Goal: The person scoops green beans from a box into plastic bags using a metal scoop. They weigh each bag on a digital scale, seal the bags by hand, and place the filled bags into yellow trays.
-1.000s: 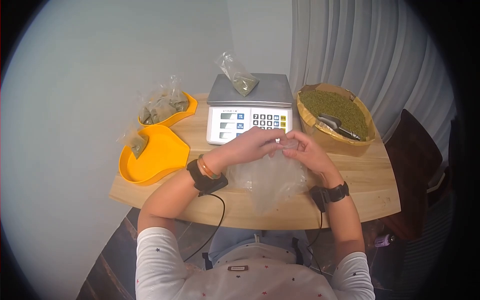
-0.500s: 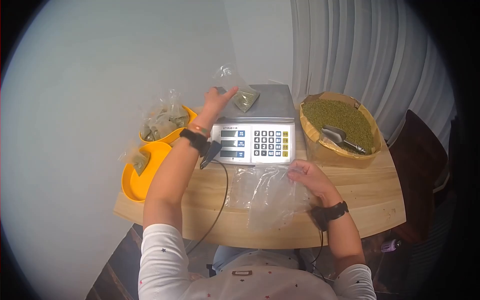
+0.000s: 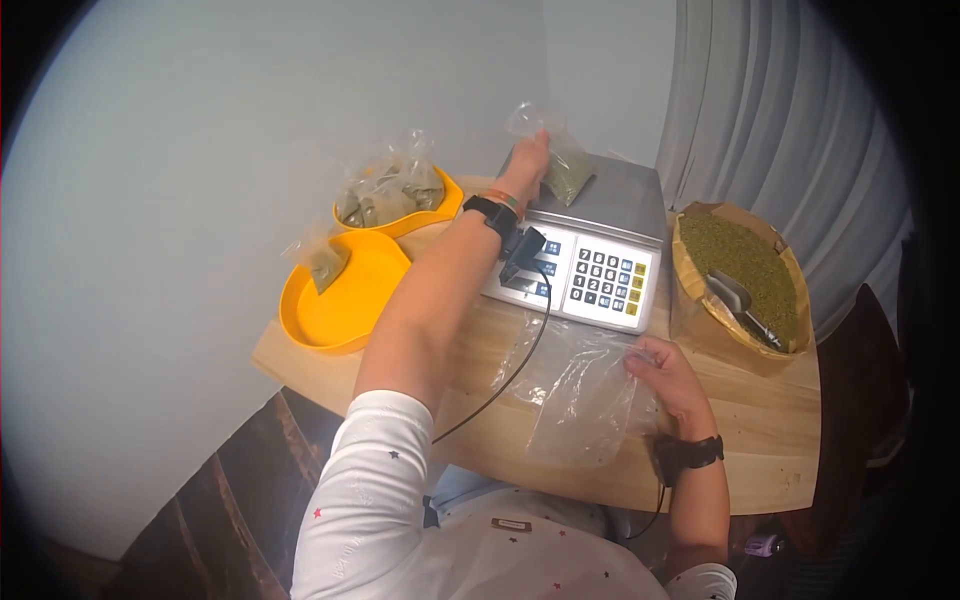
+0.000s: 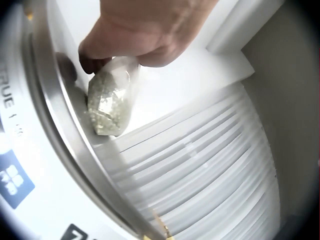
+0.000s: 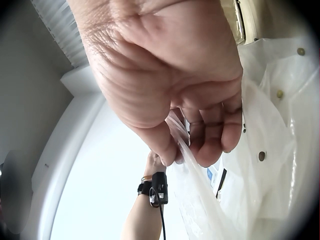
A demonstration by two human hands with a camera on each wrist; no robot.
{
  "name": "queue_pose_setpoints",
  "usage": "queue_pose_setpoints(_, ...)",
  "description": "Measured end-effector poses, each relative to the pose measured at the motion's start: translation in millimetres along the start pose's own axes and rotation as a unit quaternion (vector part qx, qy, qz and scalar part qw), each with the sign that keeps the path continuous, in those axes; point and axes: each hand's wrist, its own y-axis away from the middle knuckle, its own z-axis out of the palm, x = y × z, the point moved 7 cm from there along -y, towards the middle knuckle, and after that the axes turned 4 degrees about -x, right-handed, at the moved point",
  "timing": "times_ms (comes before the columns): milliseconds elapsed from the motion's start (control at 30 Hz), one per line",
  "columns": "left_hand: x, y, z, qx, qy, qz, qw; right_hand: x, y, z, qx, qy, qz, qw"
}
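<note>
On the grey pan of the digital scale [image 3: 620, 190] is a clear plastic bag of green granules [image 3: 571, 180]. My left hand [image 3: 527, 165] grips its gathered upper part; in the left wrist view the bag's filled end [image 4: 111, 102] shows below the curled fingers. Over the table's front half, my right hand [image 3: 672, 375] pinches the edge of an empty clear plastic bag [image 3: 585, 405] between thumb and fingers. Up close in the right wrist view, a fold of that thin plastic [image 5: 187, 155] runs out from between the fingertips.
Right of the scale stands a paper-lined container of green granules [image 3: 735, 255] with a metal scoop [image 3: 735, 295] in it. Two yellow trays are on the left: the rear one [image 3: 455, 195] holds several filled bags, the front one [image 3: 340, 335] a single filled bag [image 3: 326, 265]. Walls rise behind.
My left hand has left the empty bag, reached forward to the scale and taken hold of the filled bag there. The right hand keeps its pinch. The head view has turned left.
</note>
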Motion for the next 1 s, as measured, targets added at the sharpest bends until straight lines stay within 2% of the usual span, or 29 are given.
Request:
queue_pose_setpoints(67, 15.0, 14.8, -11.9, -0.005, 0.008, 0.044, 0.999, 2.3, 0.3, -1.9, -0.005, 0.009, -0.007, 1.000)
queue_pose_setpoints(167, 35.2, 41.4, -49.1, 0.010, 0.002, 0.052, 0.999, 0.3, 2.1, -2.4, 0.003, 0.010, -0.005, 1.000)
queue_pose_setpoints(233, 20.8, 15.0, -109.8, 0.085, -0.191, 0.073, 0.975, -1.5, 2.7, -2.0, 0.011, 0.003, -0.004, 1.000)
queue_pose_setpoints(300, 30.1, 33.9, -158.7, 0.125, -0.316, 0.076, 0.938, -5.5, 3.7, -1.2, 0.024, -0.001, -0.008, 1.000)
queue_pose_setpoints(367, 34.1, 70.4, -192.7, 0.134, -0.242, 0.088, 0.957, -6.2, 3.6, -2.6, 0.024, -0.001, -0.008, 1.000)
queue_pose_setpoints(433, 37.3, 108.6, -218.2, 0.096, -0.214, 0.051, 0.971, -7.0, 3.6, -3.4, 0.024, 0.000, -0.011, 1.000)
queue_pose_setpoints(500, 19.5, 120.0, -260.8, 0.080, -0.214, 0.001, 0.974, -8.5, 3.4, -2.5, 0.018, 0.000, -0.016, 1.000)
queue_pose_setpoints(533, 11.6, 125.7, -272.6, 0.078, -0.216, -0.001, 0.973, -8.8, 3.8, -2.8, 0.019, -0.003, -0.015, 1.000)
queue_pose_setpoints(600, -6.6, 140.6, -306.0, 0.176, -0.194, -0.039, 0.964, -8.6, 3.5, -2.1, 0.012, 0.021, -0.005, 1.000)
queue_pose_setpoints(633, -13.7, 144.6, -318.1, 0.175, -0.195, -0.040, 0.964, -7.2, 2.9, -1.7, 0.013, 0.020, -0.004, 1.000)
queue_pose_setpoints(667, -24.6, 148.7, -331.9, 0.185, -0.215, -0.080, 0.956, -5.4, 2.1, -1.5, 0.013, 0.019, 0.000, 1.000)
queue_pose_setpoints(700, -33.0, 153.5, -337.7, 0.195, -0.233, -0.118, 0.946, -4.0, 1.4, -1.8, 0.014, 0.018, 0.002, 1.000)
queue_pose_setpoints(800, -53.9, 162.4, -344.7, 0.217, -0.227, -0.146, 0.938, -0.3, -0.3, -2.5, 0.011, 0.017, 0.007, 1.000)
queue_pose_setpoints(900, -96.5, 150.8, -363.7, 0.238, -0.196, -0.131, 0.942, 1.5, -1.0, -3.0, 0.016, 0.021, 0.011, 1.000)
queue_pose_setpoints(1000, -103.9, 152.6, -366.8, 0.257, -0.174, -0.112, 0.944, 4.3, -0.8, -4.1, 0.014, 0.019, 0.024, 0.999)
